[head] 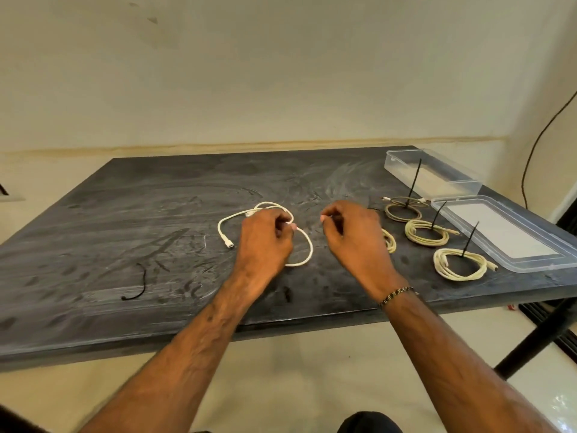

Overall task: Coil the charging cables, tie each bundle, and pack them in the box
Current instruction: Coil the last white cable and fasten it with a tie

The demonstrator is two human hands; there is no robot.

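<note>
Beneath the left hand [265, 239] the white cable [304, 245] is being pinched, its loose loop sprawling leftward; the right hand [352, 235], curled, is apparently holding nothing, just beside.

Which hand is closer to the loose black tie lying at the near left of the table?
Left. The left hand is right of the black tie; the right hand is farther right.
</note>
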